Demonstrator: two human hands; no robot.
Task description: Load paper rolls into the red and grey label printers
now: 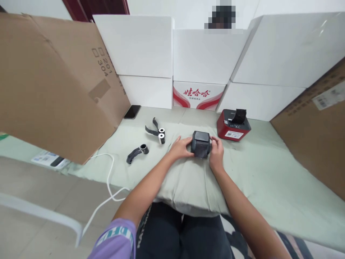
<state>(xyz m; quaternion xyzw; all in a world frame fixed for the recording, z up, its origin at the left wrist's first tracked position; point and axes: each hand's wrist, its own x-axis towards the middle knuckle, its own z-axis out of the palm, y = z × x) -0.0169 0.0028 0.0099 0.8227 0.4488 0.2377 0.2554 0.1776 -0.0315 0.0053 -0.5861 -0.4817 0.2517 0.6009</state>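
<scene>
Between my two hands is a small dark portable printer [201, 143], standing on the cloth, with a black strip hanging over its front. My left hand [180, 148] grips its left side, thumb low and fingers at the top corner. On the other side, my right hand [216, 153] has its bent fingers against the right edge. Further right stands a red and black printer [233, 125] with a black strip curling from its top. To the left lie two rolls on white cores [161, 135] with dark strips trailing, and another black roll [144, 148] with its strip unwound.
White boxes [147, 46] form a wall behind the green-grey cloth [256, 172]. Large cardboard panels [61, 79] flank both sides. A phone [132, 112] lies near the back left. A white cable [110, 172] hangs off the left front edge. Someone's blurred head shows behind the boxes.
</scene>
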